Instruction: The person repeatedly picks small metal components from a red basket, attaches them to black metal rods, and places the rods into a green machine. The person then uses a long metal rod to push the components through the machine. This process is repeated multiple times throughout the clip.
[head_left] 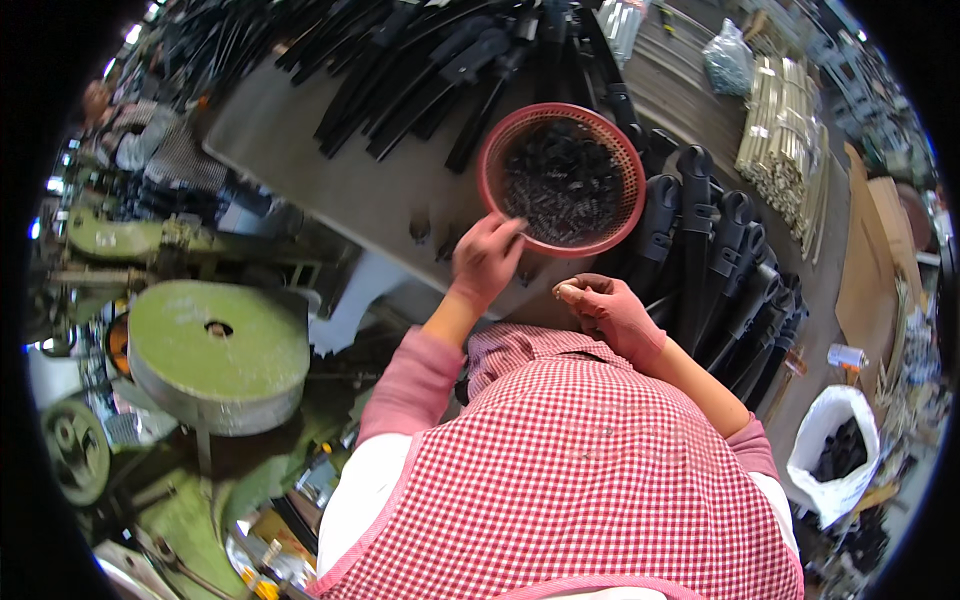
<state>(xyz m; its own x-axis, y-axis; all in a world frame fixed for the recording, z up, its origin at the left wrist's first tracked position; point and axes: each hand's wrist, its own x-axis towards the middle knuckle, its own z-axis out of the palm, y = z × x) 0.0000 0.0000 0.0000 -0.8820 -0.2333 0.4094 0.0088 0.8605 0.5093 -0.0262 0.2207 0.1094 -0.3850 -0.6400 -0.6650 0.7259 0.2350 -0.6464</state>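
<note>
A red plastic basket [487, 165] stands on the table, holding many small black parts [565, 185] and thin metal-looking bits. My left hand [486, 262] is at the basket's near left rim, its fingers curled together and slightly blurred. Whatever those fingers hold, if anything, is too small to make out. Close to my apron, right of centre, my right hand [612, 316] is closed in a pinch, thumb against the fingers. What lies in that pinch is hidden. A few small dark pieces [443, 250] lie on the table beside my left hand.
Long black bars [440, 80] cover the table's far side. Black tubes with looped ends [715, 240] line up at the right, near a bundle of pale rods [778, 140] and a white bag [835, 455] of black parts. A green machine [218, 345] stands left.
</note>
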